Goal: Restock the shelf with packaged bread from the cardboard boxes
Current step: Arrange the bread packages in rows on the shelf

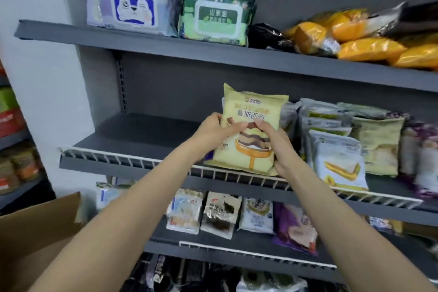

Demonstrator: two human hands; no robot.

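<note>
Head view shows your left hand (214, 129) and right hand (275, 142) gripping a yellow bread packet (254, 111) between them, holding it upright on the middle shelf (132, 135) so its label faces outward, bare space left of your hands.
</note>
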